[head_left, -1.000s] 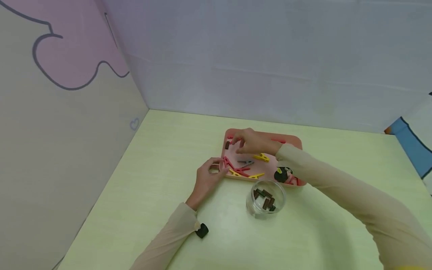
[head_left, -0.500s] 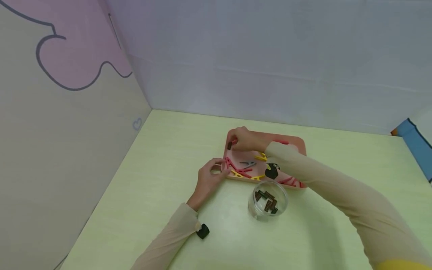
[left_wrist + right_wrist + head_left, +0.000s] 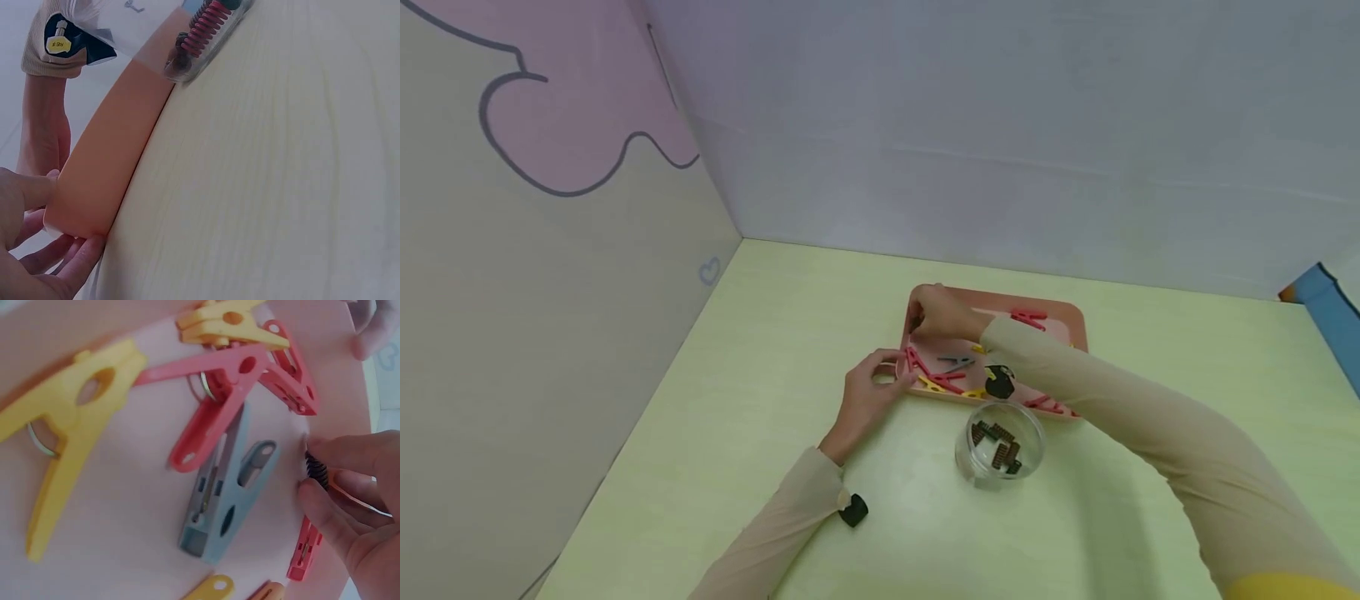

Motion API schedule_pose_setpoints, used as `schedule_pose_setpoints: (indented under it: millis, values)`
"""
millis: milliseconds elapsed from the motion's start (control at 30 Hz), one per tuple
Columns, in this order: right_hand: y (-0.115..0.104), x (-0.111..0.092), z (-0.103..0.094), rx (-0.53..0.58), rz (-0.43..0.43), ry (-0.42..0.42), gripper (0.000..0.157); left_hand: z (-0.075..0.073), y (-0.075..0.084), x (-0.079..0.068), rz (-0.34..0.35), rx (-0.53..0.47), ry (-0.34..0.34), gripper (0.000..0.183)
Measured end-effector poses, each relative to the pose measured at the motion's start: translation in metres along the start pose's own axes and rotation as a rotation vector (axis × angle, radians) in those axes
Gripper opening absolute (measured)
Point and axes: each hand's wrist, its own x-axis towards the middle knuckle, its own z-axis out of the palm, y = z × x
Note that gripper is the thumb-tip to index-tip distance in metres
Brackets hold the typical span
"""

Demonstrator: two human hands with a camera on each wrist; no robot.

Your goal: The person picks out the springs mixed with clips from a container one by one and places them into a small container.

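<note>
A pink tray holds several clothespins. My right hand reaches over its far left corner; in the right wrist view thumb and finger pinch a small dark spring. Near those fingers lie a red clothespin and a grey clothespin. My left hand grips the tray's near left corner, with thumb and fingers on its wall in the left wrist view. In front of the tray stands a clear round bowl with several ridged springs inside.
Other clothespins, red and yellow, lie across the tray floor. Behind the pale wooden table rises a light wall. A patterned side wall stands at the left.
My right hand has moved left and down to the tray's far left corner, and its fingers have taken hold of the dark spring there. My left hand stays on the tray.
</note>
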Motion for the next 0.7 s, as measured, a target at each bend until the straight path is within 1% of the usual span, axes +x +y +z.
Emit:
schedule_pose_setpoints:
  millis: [233, 333, 400, 533, 567, 633, 700]
  values:
    - [0.003, -0.003, 0.003, 0.012, -0.044, 0.03, 0.009, 0.002, -0.001, 0.0, 0.006, -0.009, -0.008, 0.034]
    - [0.004, -0.004, 0.002, 0.023, -0.045, 0.012, 0.01, 0.003, -0.001, 0.0, 0.0, -0.008, -0.011, 0.033]
    - [0.004, -0.005, -0.001, 0.019, -0.064, 0.005, 0.011, 0.003, -0.001, 0.0, -0.004, 0.001, -0.009, 0.034]
    - [0.003, -0.006, -0.009, 0.058, -0.072, -0.011, 0.014, 0.002, -0.002, 0.004, 0.007, 0.024, -0.001, 0.034]
    - [0.003, -0.006, -0.01, 0.066, -0.068, -0.015, 0.015, 0.001, -0.002, 0.005, 0.012, 0.029, 0.0, 0.034]
    - [0.003, -0.006, -0.013, 0.093, -0.026, -0.037, 0.015, -0.001, -0.001, 0.007, 0.017, 0.036, 0.002, 0.035]
    - [0.002, -0.007, -0.015, 0.091, 0.006, -0.063, 0.013, -0.002, 0.0, 0.007, 0.015, 0.039, 0.0, 0.035]
